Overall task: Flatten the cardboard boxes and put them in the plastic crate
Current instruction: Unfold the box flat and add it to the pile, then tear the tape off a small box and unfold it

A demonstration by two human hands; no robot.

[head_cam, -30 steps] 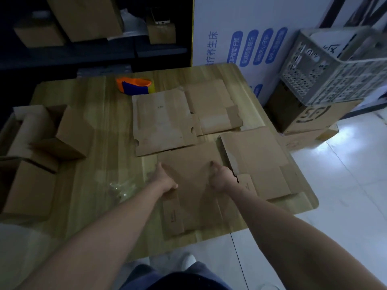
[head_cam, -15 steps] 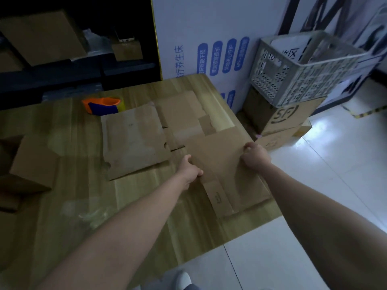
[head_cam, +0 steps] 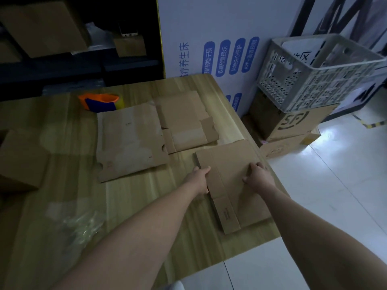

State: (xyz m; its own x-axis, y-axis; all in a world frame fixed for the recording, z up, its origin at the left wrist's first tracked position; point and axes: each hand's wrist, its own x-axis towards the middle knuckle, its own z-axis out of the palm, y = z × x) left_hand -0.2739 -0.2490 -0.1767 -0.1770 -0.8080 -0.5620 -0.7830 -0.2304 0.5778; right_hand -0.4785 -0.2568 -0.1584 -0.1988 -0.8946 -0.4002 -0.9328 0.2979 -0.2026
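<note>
Flattened box [head_cam: 230, 181]: on the counter [head_cam: 125, 206] corner, left of the plastic crate [head_cam: 314, 80], nearer the person.
Left hand [head_cam: 199, 178]: pinches its left edge, thumb on top.
Right hand [head_cam: 257, 176]: fingers curled on its right edge.
Handling: probably light, stiff yet bendy; opposite edges suit lifting.

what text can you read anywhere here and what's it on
"养生床": white panel
"智能干预", "预警提示", "关心守护", "APP": blue labels on it, partly blurred
"SF": cardboard box under the plastic crate
Small print on the flattened box: too small to read
Sheet in the crate: character cut off, unreadable
</note>
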